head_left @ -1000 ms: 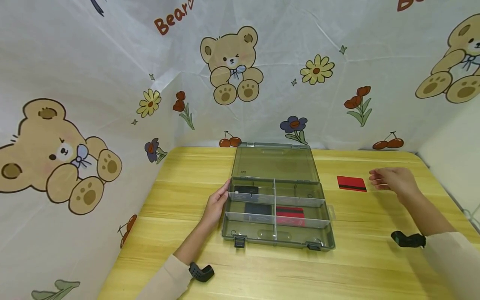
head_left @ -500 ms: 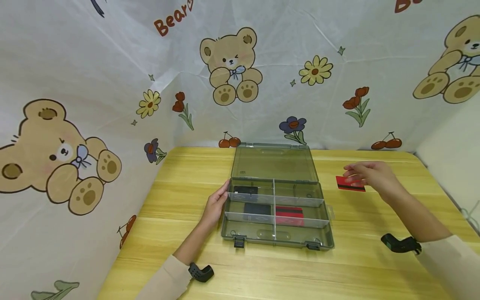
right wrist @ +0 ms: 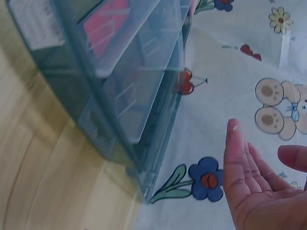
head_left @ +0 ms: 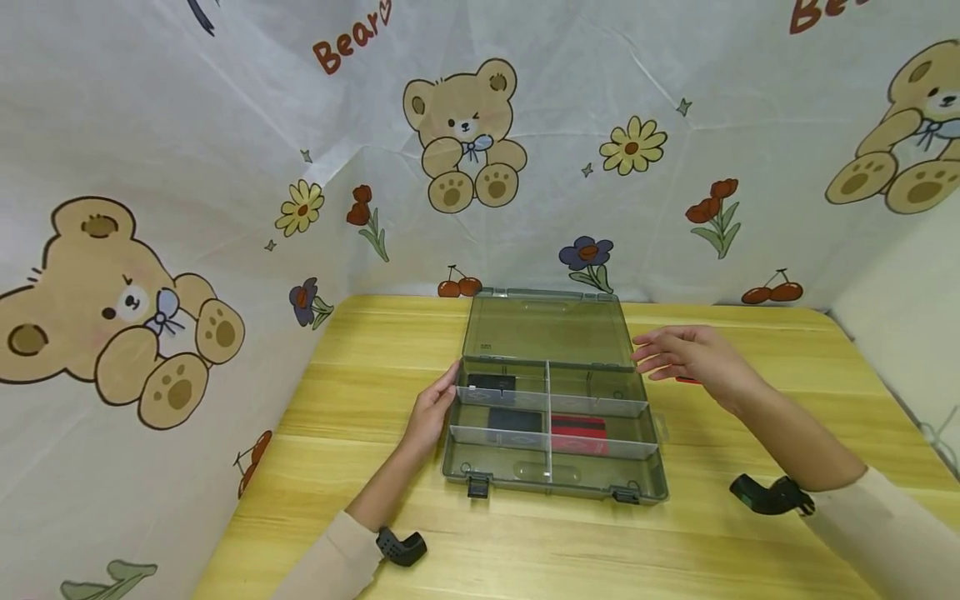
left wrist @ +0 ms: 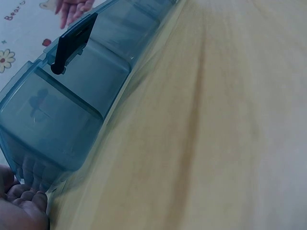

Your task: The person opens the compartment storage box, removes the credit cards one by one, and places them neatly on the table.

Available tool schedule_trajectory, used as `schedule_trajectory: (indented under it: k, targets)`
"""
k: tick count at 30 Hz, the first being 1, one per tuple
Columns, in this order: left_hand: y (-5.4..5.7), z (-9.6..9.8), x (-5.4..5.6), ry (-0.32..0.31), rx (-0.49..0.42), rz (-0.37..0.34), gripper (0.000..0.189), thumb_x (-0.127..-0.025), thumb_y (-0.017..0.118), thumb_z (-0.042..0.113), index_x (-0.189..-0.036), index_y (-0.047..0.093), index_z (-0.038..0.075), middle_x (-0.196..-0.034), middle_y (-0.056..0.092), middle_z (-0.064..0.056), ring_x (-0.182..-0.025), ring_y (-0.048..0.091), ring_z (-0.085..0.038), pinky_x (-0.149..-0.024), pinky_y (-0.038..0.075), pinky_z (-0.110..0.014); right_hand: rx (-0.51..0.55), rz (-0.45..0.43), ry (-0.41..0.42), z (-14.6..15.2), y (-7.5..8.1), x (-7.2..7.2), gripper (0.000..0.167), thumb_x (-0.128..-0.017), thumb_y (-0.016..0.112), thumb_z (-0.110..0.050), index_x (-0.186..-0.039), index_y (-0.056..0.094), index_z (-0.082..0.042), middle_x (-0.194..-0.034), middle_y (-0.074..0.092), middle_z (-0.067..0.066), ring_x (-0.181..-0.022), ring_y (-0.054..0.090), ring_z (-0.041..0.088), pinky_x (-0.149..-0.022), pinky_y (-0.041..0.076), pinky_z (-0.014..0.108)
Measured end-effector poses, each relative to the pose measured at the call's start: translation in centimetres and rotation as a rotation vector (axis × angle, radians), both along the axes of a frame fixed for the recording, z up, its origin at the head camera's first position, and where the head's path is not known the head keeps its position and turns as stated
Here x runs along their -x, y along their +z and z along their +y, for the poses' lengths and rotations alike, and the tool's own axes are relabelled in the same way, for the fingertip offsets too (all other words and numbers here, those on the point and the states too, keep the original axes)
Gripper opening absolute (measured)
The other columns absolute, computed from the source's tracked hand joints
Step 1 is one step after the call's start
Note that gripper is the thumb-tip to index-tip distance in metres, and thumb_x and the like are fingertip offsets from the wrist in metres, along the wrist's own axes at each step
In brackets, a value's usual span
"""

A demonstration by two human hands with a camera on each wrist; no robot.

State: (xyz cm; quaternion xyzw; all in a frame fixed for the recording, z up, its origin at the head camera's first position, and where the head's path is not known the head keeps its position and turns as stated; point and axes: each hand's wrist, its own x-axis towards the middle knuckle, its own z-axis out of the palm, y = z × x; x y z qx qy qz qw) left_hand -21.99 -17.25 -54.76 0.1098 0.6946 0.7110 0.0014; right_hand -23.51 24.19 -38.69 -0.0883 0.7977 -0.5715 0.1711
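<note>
A translucent grey-green compartment box (head_left: 495, 482) lies on the table with its lid (head_left: 547, 329) folded back. My left hand (head_left: 431, 417) holds its left side, fingers curled against the wall in the left wrist view. Dark cards occupy the back-left and middle-left compartments: a black card (head_left: 491, 382) and a dark blue card (head_left: 515, 419). A red card (head_left: 588, 427) with a black stripe lies in the middle-right one. My right hand (head_left: 693, 358) hovers by the box's right rear edge, fingers extended, holding nothing. Behind it, another red card (head_left: 687, 381) shows only a sliver.
Two black latches, the left latch (head_left: 478, 486) and right latch (head_left: 625, 494), hang open at the box's front. A clear tab (head_left: 662, 427) sticks out on its right. A bear-printed sheet (head_left: 547, 208) hangs behind the wooden table (head_left: 525, 550).
My right hand has moved left, from beside the loose red card to past it near the box, and now mostly covers that card from view. My left hand stays at the box.
</note>
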Motion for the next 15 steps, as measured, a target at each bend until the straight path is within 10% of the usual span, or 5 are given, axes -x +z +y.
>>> schedule_trajectory:
  k: [15]
  targets:
    - [0.0, -0.1, -0.1, 0.008, 0.010, 0.001, 0.046, -0.110, 0.041, 0.008, -0.154, 0.035, -0.003, -0.163, 0.031, -0.011, -0.153, 0.021, -0.027, -0.125, 0.016, -0.040, 0.229, -0.166, 0.144, -5.4, -0.2, 0.2, 0.055, -0.112, 0.038, -0.028, -0.144, 0.040, 0.016, -0.137, 0.059, 0.027, -0.120, 0.065, 0.029, -0.100, 0.055, 0.037]
